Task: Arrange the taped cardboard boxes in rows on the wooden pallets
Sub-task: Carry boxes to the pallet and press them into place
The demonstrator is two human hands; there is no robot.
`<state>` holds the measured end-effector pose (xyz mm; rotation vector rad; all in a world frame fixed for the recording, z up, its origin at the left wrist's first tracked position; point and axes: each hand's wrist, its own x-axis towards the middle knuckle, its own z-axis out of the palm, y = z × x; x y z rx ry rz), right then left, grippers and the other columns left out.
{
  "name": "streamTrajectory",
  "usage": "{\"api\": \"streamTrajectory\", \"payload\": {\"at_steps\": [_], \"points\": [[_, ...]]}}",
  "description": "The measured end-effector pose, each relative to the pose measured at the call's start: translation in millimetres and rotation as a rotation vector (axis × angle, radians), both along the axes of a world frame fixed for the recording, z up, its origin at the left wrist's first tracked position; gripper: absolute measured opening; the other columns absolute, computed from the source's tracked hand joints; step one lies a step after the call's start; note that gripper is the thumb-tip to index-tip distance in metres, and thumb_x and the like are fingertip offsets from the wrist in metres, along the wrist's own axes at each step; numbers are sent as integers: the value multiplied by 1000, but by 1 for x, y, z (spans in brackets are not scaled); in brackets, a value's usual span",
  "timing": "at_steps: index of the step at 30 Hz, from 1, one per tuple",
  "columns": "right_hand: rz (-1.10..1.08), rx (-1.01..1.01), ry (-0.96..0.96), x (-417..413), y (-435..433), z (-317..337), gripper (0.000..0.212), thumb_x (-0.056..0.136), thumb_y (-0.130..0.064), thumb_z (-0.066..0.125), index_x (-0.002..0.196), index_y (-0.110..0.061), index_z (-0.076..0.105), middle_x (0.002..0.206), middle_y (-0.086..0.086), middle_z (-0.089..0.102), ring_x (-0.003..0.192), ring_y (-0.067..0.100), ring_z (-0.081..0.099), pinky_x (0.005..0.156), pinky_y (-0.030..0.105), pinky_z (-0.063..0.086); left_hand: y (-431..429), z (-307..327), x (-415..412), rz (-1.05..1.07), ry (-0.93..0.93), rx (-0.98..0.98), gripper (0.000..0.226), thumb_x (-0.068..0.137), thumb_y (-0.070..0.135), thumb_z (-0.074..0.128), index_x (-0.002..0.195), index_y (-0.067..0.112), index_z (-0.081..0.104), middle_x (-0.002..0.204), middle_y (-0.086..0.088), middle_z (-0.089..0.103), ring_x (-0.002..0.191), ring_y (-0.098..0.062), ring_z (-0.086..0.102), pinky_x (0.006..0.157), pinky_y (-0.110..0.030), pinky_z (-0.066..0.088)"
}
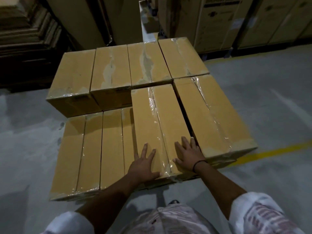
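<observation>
Left hand (145, 163) and right hand (187, 155) lie flat, fingers spread, apart on the near end of the box (160, 122). It sits beside another upper box (214, 115) at right, behind 4 far boxes (111, 70).

grey floor (270, 179), yellow line (276, 152), tall cartons (217, 22)

The taped boxes (162, 125) are a yellowish tan, each striped lengthwise by clear, glossy tape (152, 115) that catches white glints (on the far row (146, 65) torn patches show pale grey-beige). The floor (270, 98) is mottled grey, crossed by a yellow line (270, 152). The sleeves (263, 215) are white with a faded reddish print, the wristband (200, 162) black, the tall cartons (217, 22) behind dull beige with dark printing.
</observation>
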<state>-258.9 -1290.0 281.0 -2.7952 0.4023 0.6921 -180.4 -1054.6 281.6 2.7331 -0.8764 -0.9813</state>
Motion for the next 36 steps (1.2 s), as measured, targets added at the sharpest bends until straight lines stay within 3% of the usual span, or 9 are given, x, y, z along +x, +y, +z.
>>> {"api": "streamTrajectory", "payload": {"at_steps": [5, 8, 10, 13, 16, 21, 29, 34, 36], "points": [[-34, -8, 7, -42, 17, 0, 86, 94, -69, 47, 161, -35, 5, 169, 2, -17, 152, 42, -17, 124, 55, 7, 23, -3, -26, -44, -28, -49, 123, 73, 85, 64, 162, 40, -7, 161, 6, -41, 145, -43, 33, 109, -47, 44], [-72, 2, 9, -61, 28, 3, 87, 93, -66, 52, 161, -34, 7, 169, 2, -14, 153, 41, -16, 125, 54, 8, 34, -6, -38, -36, -82, -111, 107, 85, 63, 71, 163, 38, 3, 165, 4, -35, 136, -34, 48, 103, -38, 49], [-34, -15, 9, -72, 33, 8, 83, 96, -49, 59, 161, -32, 10, 169, 4, -11, 153, 41, -13, 125, 52, 11, 43, -6, -43, -22, -118, -143, 96, 91, 43, 73, 163, 38, 9, 166, 4, -30, 127, -26, 57, 96, -33, 52], [-9, -45, 16, -87, 37, 12, 82, 94, -5, 60, 160, -27, 16, 169, 6, -2, 155, 37, -2, 123, 46, 23, 52, -2, -53, 6, -122, -198, 82, 93, 25, 73, 160, 36, 27, 171, 1, -15, 124, -22, 60, 93, -30, 54], [26, -79, -26, -86, 31, 18, 86, 86, 7, 64, 157, -23, 26, 165, 9, 11, 152, 35, 12, 116, 46, 37, 50, 8, -51, 21, -131, -239, 76, 91, 20, 75, 157, 34, 37, 172, -2, -6, 130, -22, 58, 98, -30, 54], [67, -133, -57, -74, 12, 18, 74, 85, 2, 68, 150, -21, 40, 156, 8, 31, 141, 30, 32, 108, 42, 47, 42, 19, -55, 72, -107, -222, 76, 90, 15, 75, 156, 32, 39, 172, -4, -4, 135, -25, 54, 103, -32, 52], [142, -149, -96, -67, -7, 13, 61, 91, -12, 67, 148, -19, 43, 154, 9, 35, 139, 29, 35, 107, 41, 47, 32, 20, -49, 97, -144, -222, 74, 90, 12, 75, 153, 30, 43, 172, -7, 5, 133, -22, 56, 103, -29, 50], [96, -150, -131, -58, -24, 17, 64, 95, -34, 64, 152, -20, 37, 165, 12, 15, 148, 36, 18, 122, 44, 27, 23, 24, -43, 130, -153, -213, 71, 90, 12, 75, 153, 29, 45, 171, -9, 8, 135, -24, 54, 105, -30, 48], [59, -122, -113, -56, -30, 17, 64, 95, -41, 61, 150, -20, 35, 163, 17, 13, 147, 38, 18, 120, 47, 28, 18, 23, -42, 142, -154, -195, 71, 90, 13, 76, 152, 29, 45, 171, -11, 8, 134, -26, 55, 106, -32, 48]]}}
